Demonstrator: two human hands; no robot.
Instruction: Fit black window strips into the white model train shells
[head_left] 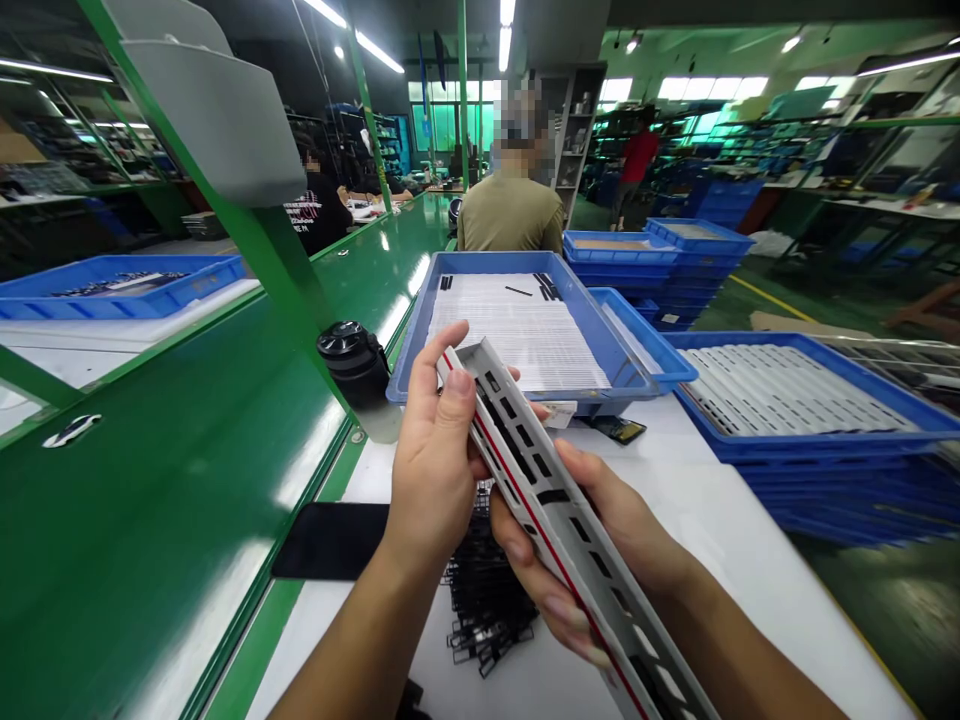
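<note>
Slotted gray rail (pixel 559 520): held in both hands above the white worktable (pixel 750 540), tilted, far end up toward the blue tray, near end cut off at the bottom of the view.
Red stripe (pixel 525 500): run lengthwise along the rail's left edge.
Channel: turned upward; row of slots shown; dark crosspiece seen near the right thumb, clip or gap cannot be told.
Left hand (pixel 435 450): rail pinched near its far end, thumb pressed on the left wall, some fingers hidden behind.
Right hand (pixel 637 520): wrapped around the rail's middle, fingers curled on the left side, thumb laid along the right wall.
Black clips (pixel 487 590): heaped on the worktable below the rail, between the forearms; partly hidden.
Black slab (pixel 330 540): laid flat at the worktable's left edge, phone-like, partly covered by the left forearm.
Black-lidded bottle (pixel 360 370): stood upright at the left edge, just beside the blue tray.
Blue tray (pixel 495 263): set at the worktable's far end, filled with white strips (pixel 517 330); short black pieces (pixel 547 287) scattered toward its far right corner.
Right-hand tray (pixel 825 446): stacked on other trays beyond the worktable's right edge, slotted panels (pixel 795 385) laid inside.
Green conveyor (pixel 165 480): run along the left edge.
</note>
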